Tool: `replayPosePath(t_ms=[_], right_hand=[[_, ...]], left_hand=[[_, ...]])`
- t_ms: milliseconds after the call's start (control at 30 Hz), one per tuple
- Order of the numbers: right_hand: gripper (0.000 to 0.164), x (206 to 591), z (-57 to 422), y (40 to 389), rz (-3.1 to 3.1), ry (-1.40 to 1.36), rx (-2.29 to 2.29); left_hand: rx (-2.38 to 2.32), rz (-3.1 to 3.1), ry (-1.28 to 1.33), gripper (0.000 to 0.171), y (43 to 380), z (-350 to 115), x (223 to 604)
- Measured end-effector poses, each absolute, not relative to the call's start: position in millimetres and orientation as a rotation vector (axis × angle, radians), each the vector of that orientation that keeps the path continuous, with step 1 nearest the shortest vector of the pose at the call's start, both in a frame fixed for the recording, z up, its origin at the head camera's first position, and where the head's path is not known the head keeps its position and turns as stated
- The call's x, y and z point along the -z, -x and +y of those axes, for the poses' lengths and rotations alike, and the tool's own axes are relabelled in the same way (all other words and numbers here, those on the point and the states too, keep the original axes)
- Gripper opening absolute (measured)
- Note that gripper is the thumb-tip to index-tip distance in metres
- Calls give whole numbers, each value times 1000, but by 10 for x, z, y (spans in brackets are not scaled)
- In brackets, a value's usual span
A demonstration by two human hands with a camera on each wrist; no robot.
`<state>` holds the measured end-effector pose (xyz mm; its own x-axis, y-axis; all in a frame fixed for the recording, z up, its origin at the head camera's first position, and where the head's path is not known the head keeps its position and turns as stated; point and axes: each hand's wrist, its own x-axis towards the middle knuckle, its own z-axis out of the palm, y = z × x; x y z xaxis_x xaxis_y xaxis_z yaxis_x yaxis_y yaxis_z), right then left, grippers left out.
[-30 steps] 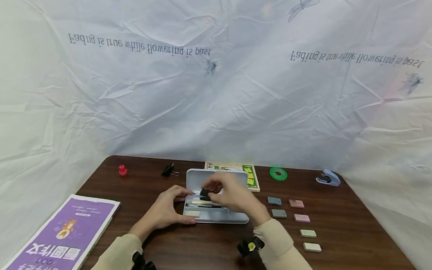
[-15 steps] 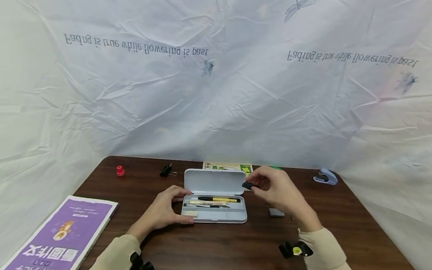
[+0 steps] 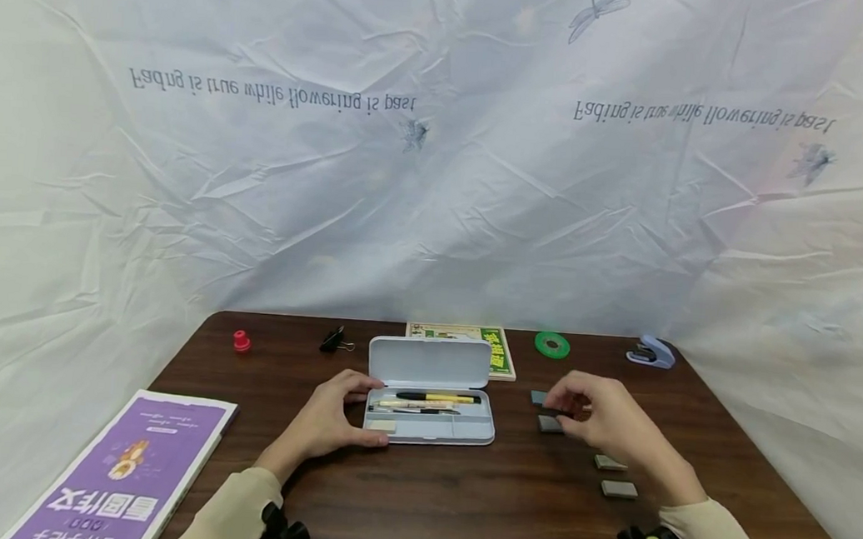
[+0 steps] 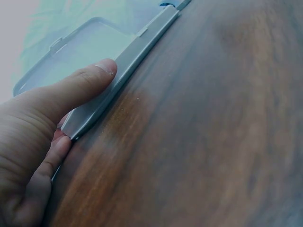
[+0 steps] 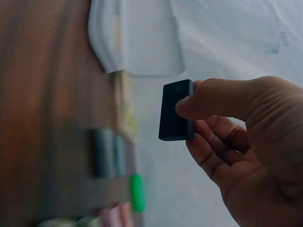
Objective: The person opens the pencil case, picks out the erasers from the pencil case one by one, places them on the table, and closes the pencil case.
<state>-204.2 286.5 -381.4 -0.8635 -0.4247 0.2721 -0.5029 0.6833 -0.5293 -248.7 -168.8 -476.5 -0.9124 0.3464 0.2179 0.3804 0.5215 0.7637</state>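
Note:
My left hand (image 3: 331, 413) grips the left end of an open pale blue pencil case (image 3: 473, 429), its thumb along the front wall in the left wrist view. In the case lie several pens (image 3: 429, 406) and, at front left, a whitish eraser (image 3: 381, 425). Between thumb and fingers my right hand (image 3: 602, 411) pinches a small black eraser (image 5: 173, 113), held clear of the table in the right wrist view. Below and beside that hand lie a grey eraser (image 3: 550, 425) and a blue-grey one (image 3: 539, 397), the latter partly covered by the fingers.
Two pale erasers (image 3: 619, 490) lie nearer the front right; pink ones (image 5: 111, 217) show in the right wrist view. Farther back are green tape (image 3: 551, 345), a stapler (image 3: 651, 352), a booklet (image 3: 502, 358), a binder clip (image 3: 335, 340) and a red piece (image 3: 242, 341). A purple book (image 3: 125, 465) lies left.
My right hand has lifted the black eraser out of the pencil case and carried it right, over the erasers on the table. The left hand stays on the case.

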Motion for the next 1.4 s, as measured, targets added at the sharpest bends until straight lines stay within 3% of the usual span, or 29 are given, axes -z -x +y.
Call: replayPosePath(t_ms=[400,867,1000,1400], right_hand=[[33,4176,3045,1973,-2894,-846,-935],[24,4132,3004,2010,-2922,-989,-943],[19,4057,2916,2066,-2884,-924,-949],[33,3789,2231,2276,-2655,-873,-1140]], left_hand=[[1391,-2701,645,80,2487,-1681,4768],[1371,-2698,652,81,2499,-1686,4788],[1371,-2699,652,81,2497,-1688,4788],[1383,-2694,666,81,2491,-1687,4780]])
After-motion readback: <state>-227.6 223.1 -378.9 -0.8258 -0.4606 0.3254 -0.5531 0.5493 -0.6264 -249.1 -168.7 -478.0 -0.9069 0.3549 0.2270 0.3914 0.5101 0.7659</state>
